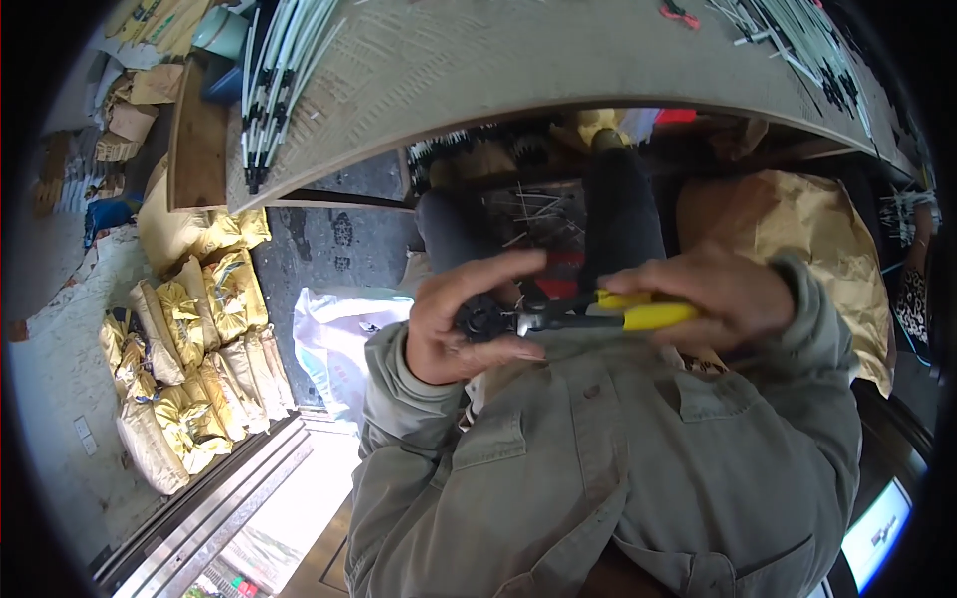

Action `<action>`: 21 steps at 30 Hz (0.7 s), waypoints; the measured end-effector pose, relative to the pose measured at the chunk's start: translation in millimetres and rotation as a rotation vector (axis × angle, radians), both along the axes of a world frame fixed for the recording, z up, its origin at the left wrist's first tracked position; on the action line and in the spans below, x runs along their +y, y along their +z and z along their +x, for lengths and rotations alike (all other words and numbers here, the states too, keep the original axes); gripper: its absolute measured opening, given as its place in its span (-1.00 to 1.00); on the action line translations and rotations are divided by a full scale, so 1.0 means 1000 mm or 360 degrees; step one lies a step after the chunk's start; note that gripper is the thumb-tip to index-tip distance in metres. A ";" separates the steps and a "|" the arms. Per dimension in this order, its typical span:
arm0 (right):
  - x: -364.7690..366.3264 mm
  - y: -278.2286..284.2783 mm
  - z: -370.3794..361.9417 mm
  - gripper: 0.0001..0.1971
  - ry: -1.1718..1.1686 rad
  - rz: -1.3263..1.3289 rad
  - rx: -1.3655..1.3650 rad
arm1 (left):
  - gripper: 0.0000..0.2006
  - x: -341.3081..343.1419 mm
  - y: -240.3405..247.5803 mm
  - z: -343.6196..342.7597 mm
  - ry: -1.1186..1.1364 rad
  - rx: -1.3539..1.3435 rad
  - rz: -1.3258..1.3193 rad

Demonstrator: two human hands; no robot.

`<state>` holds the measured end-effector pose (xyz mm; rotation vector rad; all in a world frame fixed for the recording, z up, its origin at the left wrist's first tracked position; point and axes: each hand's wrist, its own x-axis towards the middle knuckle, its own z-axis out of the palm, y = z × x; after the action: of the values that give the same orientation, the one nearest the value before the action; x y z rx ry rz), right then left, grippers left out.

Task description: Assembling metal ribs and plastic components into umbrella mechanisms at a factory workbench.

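Observation:
In front of my chest, my left hand [436, 324] is curled round a black ribbed round part [480, 319], its thumb and fingers reaching to the right. My right hand [733, 297] grips pliers [658, 316] with yellow handles, slightly smeared by motion. The metal jaws of the pliers point left and meet the edge of the black part. Whether they pinch something there is too small to tell.
Ahead runs a worn table [449, 60] with bundles of white rods with black ends [282, 80] and small red-handled scissors [680, 14]. Filled yellow sacks [199, 349] are stacked at left, a white bag [344, 339] nearer. A large brown paper sack [788, 239] stands at right.

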<state>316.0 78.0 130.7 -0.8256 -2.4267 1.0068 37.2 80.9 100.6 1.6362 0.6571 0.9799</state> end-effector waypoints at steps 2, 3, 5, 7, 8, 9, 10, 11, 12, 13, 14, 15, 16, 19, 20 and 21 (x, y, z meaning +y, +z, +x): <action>0.021 -0.011 0.005 -0.50 0.0486 -0.1943 0.0219 | -0.40 0.003 -0.001 0.001 -0.0047 -0.0041 -0.0097; 0.020 -0.013 0.005 -0.50 0.0487 -0.1947 0.0215 | -0.39 0.005 -0.003 0.001 -0.0120 -0.0088 0.0002; 0.018 -0.018 0.003 -0.49 0.0424 -0.1781 0.0426 | -0.37 0.004 -0.004 0.000 -0.0183 -0.0131 0.0107; 0.016 -0.022 0.000 -0.48 0.0365 -0.1601 0.0635 | -0.38 0.002 -0.003 0.001 -0.0120 -0.0104 0.0126; 0.014 -0.022 -0.001 -0.47 0.0329 -0.1509 0.0743 | -0.38 0.000 -0.005 0.000 -0.0121 -0.0101 0.0130; 0.011 -0.019 -0.004 -0.47 0.0327 -0.1503 0.0745 | -0.42 -0.001 -0.008 0.000 -0.0013 -0.0090 0.0201; 0.006 -0.014 -0.008 -0.49 0.0184 -0.0495 0.0326 | -0.46 -0.002 -0.010 -0.001 0.0093 -0.0082 0.0271; 0.000 -0.009 -0.011 -0.51 0.0034 0.0505 -0.0112 | -0.46 -0.004 -0.010 0.000 0.0089 -0.0091 0.0274; -0.007 -0.018 -0.016 -0.55 -0.0147 0.0634 -0.0176 | -0.46 -0.005 -0.008 0.002 0.0134 -0.0047 0.0254; -0.008 -0.019 -0.016 -0.55 -0.0150 0.0637 -0.0188 | -0.47 -0.006 -0.007 0.004 0.0179 -0.0004 0.0234; -0.009 -0.019 -0.016 -0.56 -0.0206 0.0669 -0.0308 | -0.47 -0.007 -0.007 0.005 0.0177 -0.0016 0.0233; -0.010 -0.019 -0.016 -0.58 -0.0261 0.0701 -0.0428 | -0.46 -0.008 -0.008 0.006 0.0179 0.0021 0.0252; -0.008 -0.015 -0.015 -0.58 -0.0256 0.0701 -0.0438 | -0.45 -0.008 -0.008 0.007 0.0183 0.0059 0.0270; 0.001 -0.002 -0.013 -0.60 -0.0329 0.0950 -0.0495 | -0.46 -0.011 -0.005 0.009 0.0273 0.0081 0.0200; 0.003 0.000 -0.013 -0.59 -0.0327 0.1027 -0.0526 | -0.46 -0.011 -0.005 0.010 0.0285 0.0073 0.0199; 0.005 0.002 -0.012 -0.57 -0.0323 0.1105 -0.0556 | -0.46 -0.011 -0.004 0.011 0.0291 0.0079 0.0222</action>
<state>303.9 82.7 132.3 -1.0034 -2.6232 -0.0881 47.8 69.8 96.6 1.7496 0.7982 1.1413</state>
